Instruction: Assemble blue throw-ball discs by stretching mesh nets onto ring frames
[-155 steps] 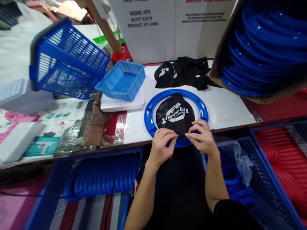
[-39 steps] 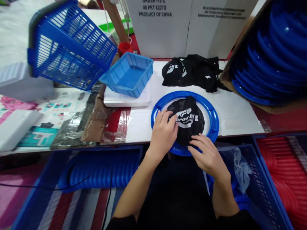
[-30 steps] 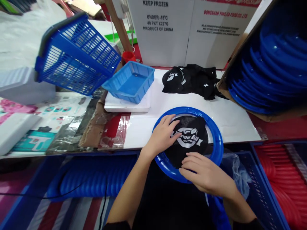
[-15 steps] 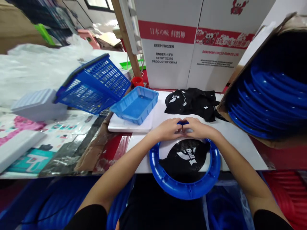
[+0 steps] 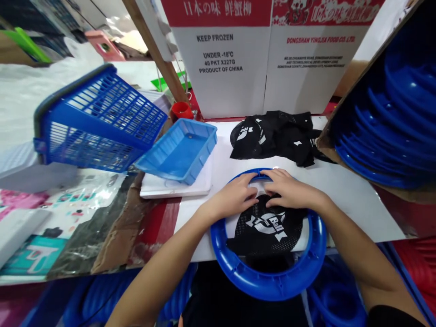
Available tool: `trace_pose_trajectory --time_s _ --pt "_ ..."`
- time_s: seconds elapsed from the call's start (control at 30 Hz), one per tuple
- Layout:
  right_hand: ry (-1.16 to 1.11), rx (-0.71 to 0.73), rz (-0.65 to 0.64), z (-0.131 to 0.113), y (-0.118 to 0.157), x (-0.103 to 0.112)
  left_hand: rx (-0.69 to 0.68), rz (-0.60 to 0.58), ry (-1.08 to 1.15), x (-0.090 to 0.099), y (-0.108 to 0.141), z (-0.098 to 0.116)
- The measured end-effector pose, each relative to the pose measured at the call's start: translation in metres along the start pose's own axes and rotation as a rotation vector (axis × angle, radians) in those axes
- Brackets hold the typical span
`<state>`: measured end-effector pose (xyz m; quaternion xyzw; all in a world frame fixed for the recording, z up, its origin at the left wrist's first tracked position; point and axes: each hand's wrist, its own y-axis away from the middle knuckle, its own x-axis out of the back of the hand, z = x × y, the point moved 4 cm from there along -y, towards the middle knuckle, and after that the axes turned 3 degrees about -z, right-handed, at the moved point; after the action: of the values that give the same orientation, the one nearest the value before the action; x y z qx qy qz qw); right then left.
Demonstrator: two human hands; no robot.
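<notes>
A blue plastic ring point(image 5: 272, 284) lies at the table's front edge, its near side jutting past it. Inside the ring is a black mesh piece point(image 5: 272, 227) with white "Ball" lettering. My left hand point(image 5: 236, 195) rests on the ring's far left part, fingertips on the rim and the other fingers curled toward the mesh. On the far right part lies my right hand point(image 5: 289, 190), its fingers spread over the rim and thumb near the top of the mesh. Beyond the ring is a pile of black mesh pieces point(image 5: 282, 136) with white print.
A light blue tray point(image 5: 180, 150) sits on a white slab at left, beside a tilted blue basket point(image 5: 102, 122) and a red cup point(image 5: 182, 110). White cartons point(image 5: 231, 91) stand behind. At right, a cardboard box point(image 5: 332, 152) holds stacked blue rings point(image 5: 398, 136).
The view has shifted closer to the table. My hands have moved apart from their near-touching position at the ring's far side, and their fingers have spread. More of the mesh's print shows.
</notes>
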<state>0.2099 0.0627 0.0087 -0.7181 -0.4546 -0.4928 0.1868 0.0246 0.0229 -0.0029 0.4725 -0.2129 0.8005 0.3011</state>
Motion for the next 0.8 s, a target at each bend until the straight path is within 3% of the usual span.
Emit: trace_pose_trajectory --time_s 0.2,0.4,0.63,0.8 --pt "0.042 0.024 0.114 0.0 -0.001 -0.003 0.084 0.046 -0.01 -0.003 -0.003 0.0" --pt "-0.082 0.068 0.216 0.005 0.001 0.008 0.134 0.042 0.014 -0.005 -0.005 0.0" --pt "-0.201 0.106 0.233 0.015 -0.003 0.012 0.116 0.111 0.146 0.005 -0.007 -0.003" --pt "-0.247 0.189 0.152 0.009 -0.004 0.009 0.146 0.107 0.208 0.011 -0.005 -0.004"
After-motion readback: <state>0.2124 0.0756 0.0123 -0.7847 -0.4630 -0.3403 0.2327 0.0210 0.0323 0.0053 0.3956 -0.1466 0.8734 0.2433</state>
